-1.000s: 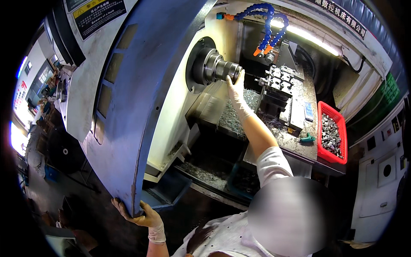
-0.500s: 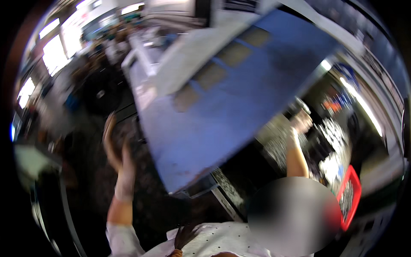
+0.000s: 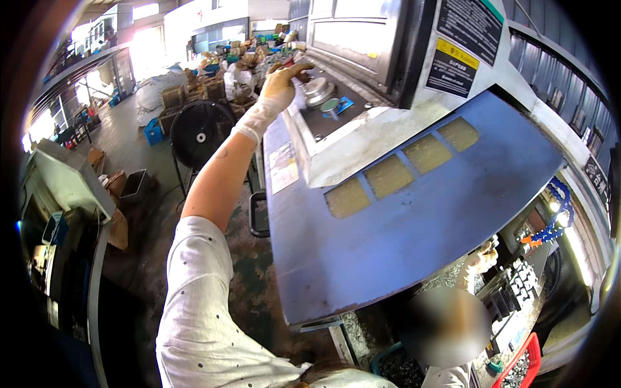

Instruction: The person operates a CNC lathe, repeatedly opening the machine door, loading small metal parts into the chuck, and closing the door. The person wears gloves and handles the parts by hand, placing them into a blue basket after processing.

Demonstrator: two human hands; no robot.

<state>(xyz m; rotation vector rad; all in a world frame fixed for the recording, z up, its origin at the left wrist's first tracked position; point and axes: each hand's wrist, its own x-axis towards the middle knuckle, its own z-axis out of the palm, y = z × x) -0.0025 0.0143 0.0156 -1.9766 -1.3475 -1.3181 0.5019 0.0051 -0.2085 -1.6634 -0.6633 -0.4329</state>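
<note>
While the left arm stretches far forward and up, its gloved left hand [image 3: 278, 89] hangs back upward over the dark-topped ledge [image 3: 343, 121] of the lathe housing. The fingers are partly bent and loosely spread, pointing right, with their dirty tips just beside a silver round metal part [image 3: 317, 92]. Whether they touch it, or whether anything lies under the palm, cannot be told. That part sits on the ledge next to a small cup with a greenish top [image 3: 330, 106]. The left elbow is slightly bent, the forearm bare between the glove cuff and a white dotted sleeve [image 3: 200, 271].

Far to the right, the gloved right hand [image 3: 480, 260] shows past the lower edge of the blue machine door [image 3: 394, 246]. Its fingers are bent and point up and to the right, with something shiny at their tips; it is too small to tell whether they grip it. A blurred patch hides much of that forearm. Near this hand stand a metal tool block [image 3: 521, 282] and an orange-tipped blue segmented coolant hose [image 3: 561, 218].
</note>
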